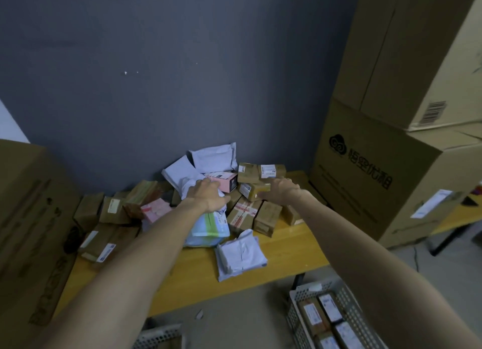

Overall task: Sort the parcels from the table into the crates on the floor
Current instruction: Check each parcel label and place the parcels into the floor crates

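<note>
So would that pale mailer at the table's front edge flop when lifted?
Probably yes: the pale mailer looks wrinkled and soft-sided. Its smooth film may slip. It lies flat on the table, so rolling seems unlikely.

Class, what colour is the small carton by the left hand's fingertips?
The small rectangular cardboard carton is pink; head view.

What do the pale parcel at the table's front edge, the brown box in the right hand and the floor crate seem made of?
Pale parcel: soft plastic film, likely, faintly glossy; wrinkled and puffy. Brown box: cardboard, probably; flat brown faces, sheen suggesting tape; the right hand grips it. Crate: pale rigid plastic, apparently; perforated walls.
</note>
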